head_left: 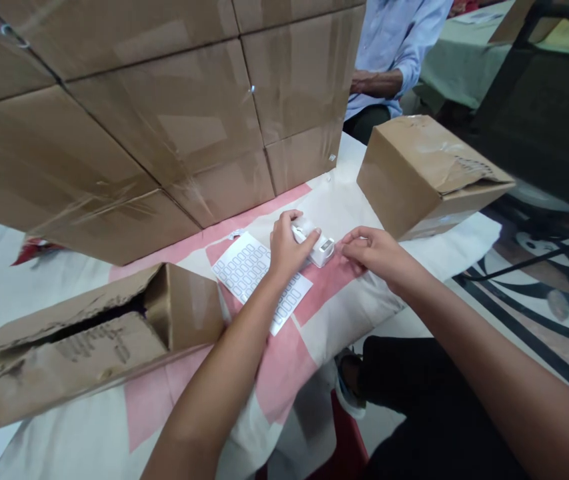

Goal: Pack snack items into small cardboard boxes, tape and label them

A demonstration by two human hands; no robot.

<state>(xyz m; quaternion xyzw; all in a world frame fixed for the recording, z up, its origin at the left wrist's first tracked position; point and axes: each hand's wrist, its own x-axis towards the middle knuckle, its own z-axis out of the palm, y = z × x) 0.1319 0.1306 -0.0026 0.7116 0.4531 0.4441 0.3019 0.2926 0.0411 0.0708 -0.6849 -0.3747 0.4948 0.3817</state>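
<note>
My left hand is closed around a small white device that rests on the pink and white cloth. My right hand sits just right of the device, fingertips pinched together at its end; what they pinch is too small to make out. A white sheet of small labels lies flat under and to the left of my left wrist.
A wall of taped cardboard boxes stands behind. An opened long box lies at the left, a smaller box at the right. A person in a light blue shirt sits beyond. A patterned floor lies to the right.
</note>
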